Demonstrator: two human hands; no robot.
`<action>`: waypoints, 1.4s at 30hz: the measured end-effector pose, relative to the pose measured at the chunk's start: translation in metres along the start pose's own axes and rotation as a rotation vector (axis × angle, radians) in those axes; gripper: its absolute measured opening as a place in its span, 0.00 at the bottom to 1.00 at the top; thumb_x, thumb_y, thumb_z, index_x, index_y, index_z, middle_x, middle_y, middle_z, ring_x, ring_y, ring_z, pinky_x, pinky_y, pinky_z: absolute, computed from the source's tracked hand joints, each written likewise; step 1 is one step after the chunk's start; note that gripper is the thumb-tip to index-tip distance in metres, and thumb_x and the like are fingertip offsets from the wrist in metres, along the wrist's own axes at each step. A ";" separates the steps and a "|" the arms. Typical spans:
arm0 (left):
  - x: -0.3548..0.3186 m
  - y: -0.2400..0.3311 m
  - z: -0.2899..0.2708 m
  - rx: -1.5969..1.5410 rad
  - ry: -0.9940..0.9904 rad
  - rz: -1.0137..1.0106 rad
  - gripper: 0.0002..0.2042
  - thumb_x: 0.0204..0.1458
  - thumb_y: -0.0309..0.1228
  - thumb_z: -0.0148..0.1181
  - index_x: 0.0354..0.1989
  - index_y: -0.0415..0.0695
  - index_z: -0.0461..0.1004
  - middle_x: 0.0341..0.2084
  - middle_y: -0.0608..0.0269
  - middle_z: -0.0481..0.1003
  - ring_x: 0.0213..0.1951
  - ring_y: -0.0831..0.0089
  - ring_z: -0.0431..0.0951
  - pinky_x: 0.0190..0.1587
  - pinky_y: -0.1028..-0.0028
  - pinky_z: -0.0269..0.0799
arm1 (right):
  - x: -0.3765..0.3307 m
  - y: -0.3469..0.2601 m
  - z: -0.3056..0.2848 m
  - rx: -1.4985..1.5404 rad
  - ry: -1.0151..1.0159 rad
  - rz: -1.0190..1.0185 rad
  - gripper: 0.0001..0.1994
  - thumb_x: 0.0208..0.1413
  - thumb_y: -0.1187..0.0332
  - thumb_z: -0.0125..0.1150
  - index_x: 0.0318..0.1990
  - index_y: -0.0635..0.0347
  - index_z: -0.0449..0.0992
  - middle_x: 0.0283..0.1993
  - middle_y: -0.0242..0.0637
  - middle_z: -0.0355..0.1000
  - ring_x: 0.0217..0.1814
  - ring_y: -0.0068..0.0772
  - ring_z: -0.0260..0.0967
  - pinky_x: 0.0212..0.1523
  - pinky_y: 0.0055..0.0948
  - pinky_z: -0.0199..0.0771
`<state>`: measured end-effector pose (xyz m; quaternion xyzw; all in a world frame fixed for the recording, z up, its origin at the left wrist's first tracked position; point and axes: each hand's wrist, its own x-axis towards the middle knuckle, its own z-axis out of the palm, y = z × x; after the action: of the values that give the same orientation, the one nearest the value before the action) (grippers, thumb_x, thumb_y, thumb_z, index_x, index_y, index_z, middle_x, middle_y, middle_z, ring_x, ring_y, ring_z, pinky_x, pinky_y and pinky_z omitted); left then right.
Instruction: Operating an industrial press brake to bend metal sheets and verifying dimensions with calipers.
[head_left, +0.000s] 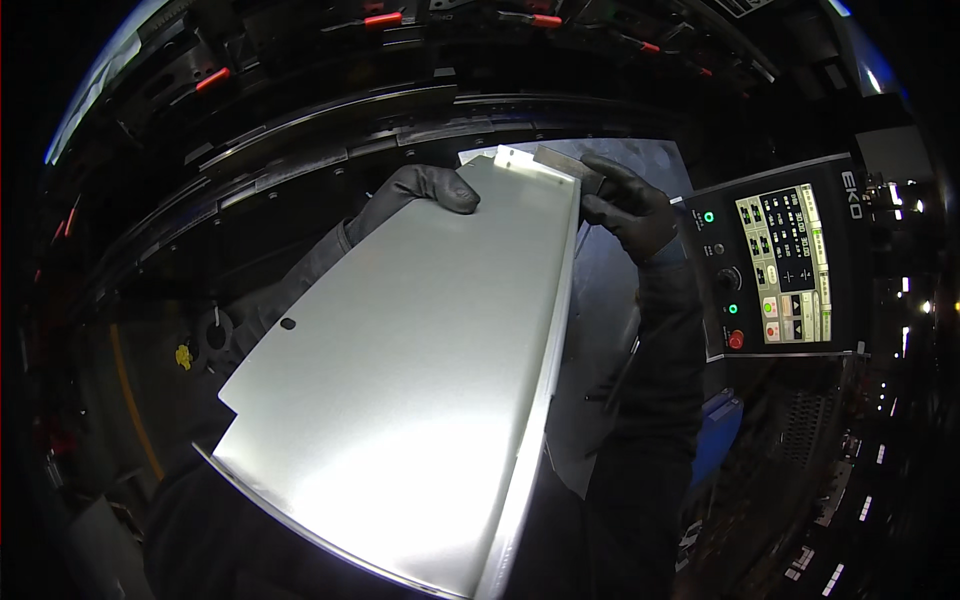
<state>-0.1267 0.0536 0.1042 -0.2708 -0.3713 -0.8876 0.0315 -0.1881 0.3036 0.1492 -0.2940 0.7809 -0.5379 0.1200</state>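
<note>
In the head view, a pale sheet-metal panel (390,330) is held up before the person's body, carried by the hands, its narrower end away from the wearer and its broad end toward them. The left hand (430,188), in a dark glove, grasps the panel at the far end of its left edge; the thumb lies flat on the upper face, the other fingers being hidden beneath. The right hand (635,205), likewise gloved, is at the far right corner, thumb and fingers closed on a small flat metal piece (562,162) set next to the bent flange (530,166) of the far edge; whether these fingers also bear on the panel I cannot tell. The right edge carries a long folded lip, the near edge a bowed raised strip. One dark hole (288,323) sits close to the left edge, and the near left corner is notched. Beyond the far right corner lies a bluish-grey sheet (640,160), partly covered by the right hand and forearm. To the right of it stands a control unit (845,290) with a lit screen (780,265), green lights and a red knob (737,340). Dark machinery with red bars (383,19) fills the background.
</note>
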 end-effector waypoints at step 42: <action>-0.046 0.019 0.004 -0.130 -0.054 -0.610 0.09 0.46 0.26 0.48 0.33 0.35 0.69 0.22 0.53 0.72 0.21 0.70 0.73 0.27 0.75 0.72 | -0.090 -0.157 0.070 0.117 -0.047 -0.054 0.27 0.40 0.86 0.54 0.53 0.66 0.63 0.24 0.37 0.69 0.18 0.20 0.63 0.19 0.15 0.64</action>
<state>-0.0811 0.0359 0.0958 -0.1718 -0.3783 -0.8706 -0.2634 -0.0295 0.2638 0.2530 -0.3202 0.7367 -0.5787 0.1409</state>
